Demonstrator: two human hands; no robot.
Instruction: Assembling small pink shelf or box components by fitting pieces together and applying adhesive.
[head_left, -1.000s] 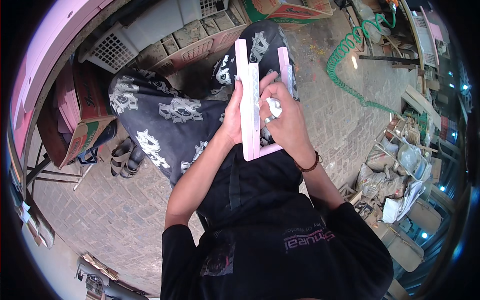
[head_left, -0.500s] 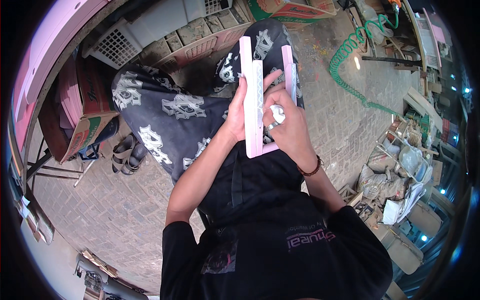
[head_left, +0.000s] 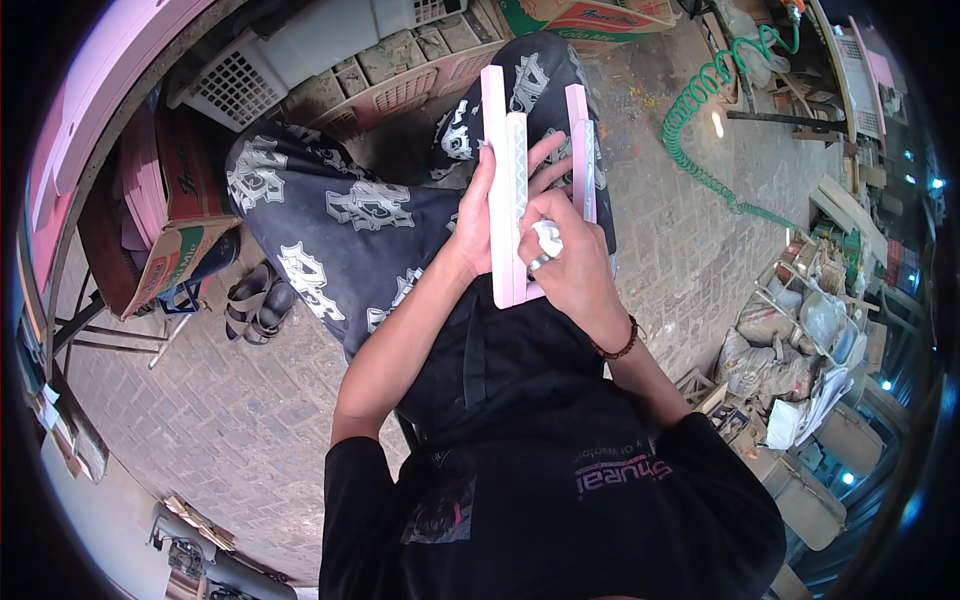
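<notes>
A pink U-shaped frame [head_left: 503,250] stands over my lap, its two long rails pointing away from me. Along the inside of its left rail runs a pale strip with a zigzag pattern [head_left: 517,165]; a similar strip lines the right rail. My left hand [head_left: 478,220] grips the left rail from the outside, its fingers passing beneath and showing between the rails. Bent over the near part of the left strip, my right hand [head_left: 578,262] pinches a crumpled white wad [head_left: 547,238], perhaps cloth or paper. Its fingertips are partly hidden.
Ahead stands a grey crate [head_left: 330,55] beside a dusty divided tray [head_left: 400,95]. Cardboard boxes sit left [head_left: 185,255] and far ahead [head_left: 590,18]. Sandals [head_left: 262,310] lie on the brick floor. A coiled green hose [head_left: 680,150] hangs right, above sacks and scrap [head_left: 765,360].
My right hand has slid slightly toward me along the left rail with the white wad. The frame has shifted a little away from me, still in my left hand.
</notes>
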